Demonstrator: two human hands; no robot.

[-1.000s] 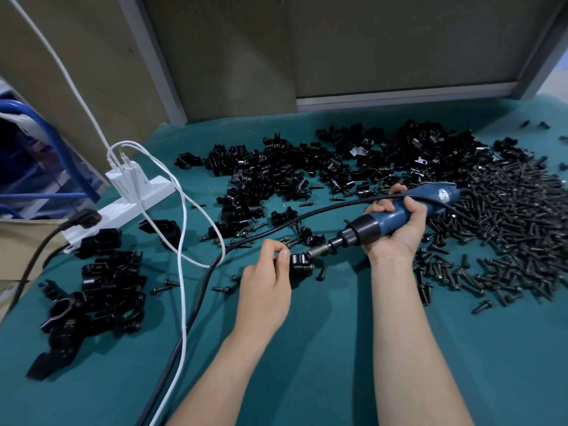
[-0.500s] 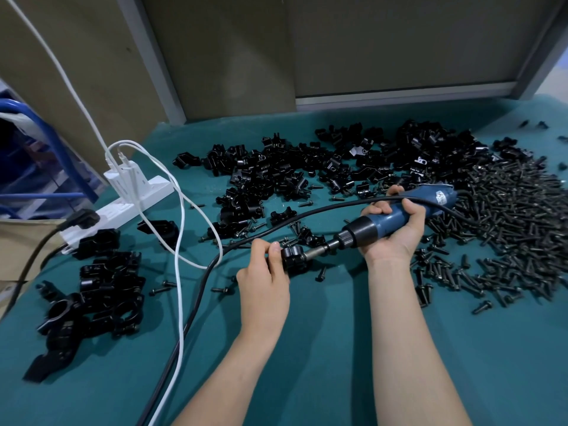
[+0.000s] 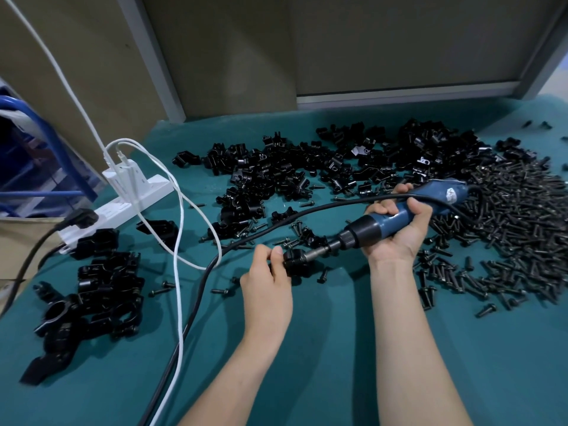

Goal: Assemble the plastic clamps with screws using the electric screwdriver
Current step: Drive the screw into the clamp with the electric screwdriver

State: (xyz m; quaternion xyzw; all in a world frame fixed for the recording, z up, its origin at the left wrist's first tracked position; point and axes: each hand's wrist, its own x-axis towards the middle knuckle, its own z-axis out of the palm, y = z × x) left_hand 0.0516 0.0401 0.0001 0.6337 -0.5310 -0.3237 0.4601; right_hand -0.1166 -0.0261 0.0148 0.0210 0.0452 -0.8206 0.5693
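- Wide teal table (image 3: 338, 379) fills the view, with a grey wall panel at the far edge.
- Far right, a big heap of screws (image 3: 510, 229), black and thickly spread, thinning to strays at its near edge.
- Across the back, a sprawling pile of clamp parts (image 3: 276, 176), black plastic all tangled together.
- Near left, a cluster of joined black clamps (image 3: 101, 290), well apart from the hands.
- Behind that cluster, a white power strip (image 3: 144, 195) with a white charger and a black plug in it.
- A black cord (image 3: 196, 290) runs from the bottom edge, curves between the two piles and reaches the tool's rear; a white cable (image 3: 178, 272) loops across it.
- Here's the action: the electric screwdriver (image 3: 373, 230), blue body and black collar, lies almost level, its metal tip pointing left.
- The right hand (image 3: 396, 238) is wrapped round the blue body, fingers over the top and thumb on the near side.
- The left hand (image 3: 267, 287) pinches the clamp (image 3: 292, 259) with thumb and fingertips, low over the table in the middle.
- That clamp sits right at the driver tip, touching it; the screw itself I cannot make out.
- Loose screws (image 3: 219, 291) lie scattered just beside the left wrist.
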